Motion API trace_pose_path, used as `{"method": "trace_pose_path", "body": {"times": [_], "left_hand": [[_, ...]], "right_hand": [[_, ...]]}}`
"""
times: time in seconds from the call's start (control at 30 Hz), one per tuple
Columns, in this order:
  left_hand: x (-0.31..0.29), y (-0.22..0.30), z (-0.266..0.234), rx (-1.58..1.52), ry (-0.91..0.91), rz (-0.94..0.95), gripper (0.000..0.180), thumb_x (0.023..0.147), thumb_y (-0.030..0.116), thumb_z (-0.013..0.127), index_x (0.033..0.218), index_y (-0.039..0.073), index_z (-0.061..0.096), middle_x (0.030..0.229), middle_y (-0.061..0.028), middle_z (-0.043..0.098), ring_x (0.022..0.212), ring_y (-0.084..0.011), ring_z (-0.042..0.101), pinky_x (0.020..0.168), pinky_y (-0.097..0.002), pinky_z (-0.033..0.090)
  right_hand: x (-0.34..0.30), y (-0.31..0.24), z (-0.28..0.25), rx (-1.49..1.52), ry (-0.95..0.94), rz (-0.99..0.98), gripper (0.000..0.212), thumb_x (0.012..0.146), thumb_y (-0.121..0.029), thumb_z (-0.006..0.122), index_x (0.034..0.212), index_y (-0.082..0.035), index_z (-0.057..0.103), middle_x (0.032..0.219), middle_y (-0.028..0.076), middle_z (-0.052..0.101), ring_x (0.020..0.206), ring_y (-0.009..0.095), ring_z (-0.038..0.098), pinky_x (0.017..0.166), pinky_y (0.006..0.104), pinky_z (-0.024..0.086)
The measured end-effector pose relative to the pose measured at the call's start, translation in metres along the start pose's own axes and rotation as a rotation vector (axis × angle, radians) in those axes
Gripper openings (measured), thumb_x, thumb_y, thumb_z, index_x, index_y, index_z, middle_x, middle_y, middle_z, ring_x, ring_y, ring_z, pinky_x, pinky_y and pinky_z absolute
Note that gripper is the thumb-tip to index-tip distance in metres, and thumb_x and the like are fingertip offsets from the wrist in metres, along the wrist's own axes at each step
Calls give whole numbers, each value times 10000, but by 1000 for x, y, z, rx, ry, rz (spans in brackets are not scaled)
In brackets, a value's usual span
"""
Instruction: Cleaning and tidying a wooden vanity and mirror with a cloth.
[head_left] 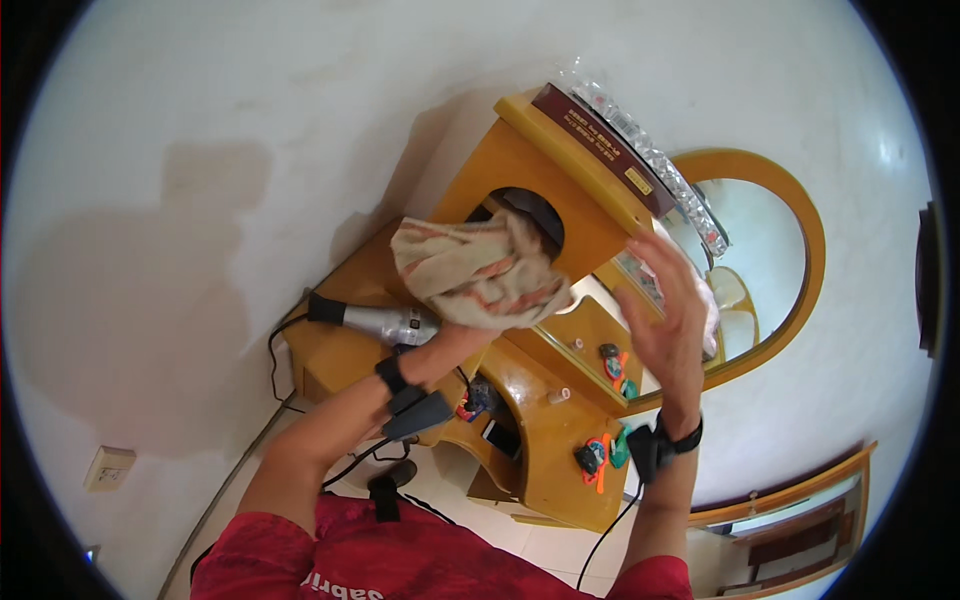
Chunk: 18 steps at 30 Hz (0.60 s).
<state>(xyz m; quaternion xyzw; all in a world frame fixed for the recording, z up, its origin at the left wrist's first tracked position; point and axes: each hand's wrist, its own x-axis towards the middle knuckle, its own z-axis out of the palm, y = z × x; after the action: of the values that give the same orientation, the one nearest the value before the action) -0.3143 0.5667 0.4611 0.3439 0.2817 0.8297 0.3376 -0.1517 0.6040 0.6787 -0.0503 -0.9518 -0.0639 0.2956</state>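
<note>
We see the two hands well apart above and before a yellow-brown wooden counter with an upright cabinet. Our left hand reaches up under a beige cloth with orange-red stripes; the cloth, bunched and slightly blurred, covers the fingers, so we cannot tell how firmly they are closed on it. The cloth lies in view before the cabinet's front, overlapping the lower part of its round, dark opening. Our right hand is raised to the right of the cloth, its fingers spread and holding nothing, in front of a mirror in an arched wooden frame. We note a dark device strapped to each wrist.

A silver hair dryer with a black nozzle lies left of the left wrist. A dark red box lies on top of the cabinet, with a clear plastic package along it. Lower down we find a small pale cylinder, a phone in a curved recess, and a cluster of orange, dark and green small items near the right wrist.
</note>
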Motion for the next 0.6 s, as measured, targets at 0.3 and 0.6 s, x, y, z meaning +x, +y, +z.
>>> {"method": "trace_pose_path", "body": {"times": [0.3,0.6], "left_hand": [[79,-37,19,-658,-122,-139,496,964,272,613,1403,128,432,1303,-66,574,1189,-173,556,1004,-335,463],[60,-60,-21,-1054,-373,-216,491,973,287,597,1409,139,424,1294,-67,580,1180,-173,566,999,-335,467]], "right_hand": [[60,86,22,72,-12,-163,154,833,-16,679,986,-40,676,971,121,677,887,279,665,762,316,542],[67,96,56,237,177,-140,126,798,-8,667,851,-36,557,844,75,558,692,149,550,604,248,444]]}}
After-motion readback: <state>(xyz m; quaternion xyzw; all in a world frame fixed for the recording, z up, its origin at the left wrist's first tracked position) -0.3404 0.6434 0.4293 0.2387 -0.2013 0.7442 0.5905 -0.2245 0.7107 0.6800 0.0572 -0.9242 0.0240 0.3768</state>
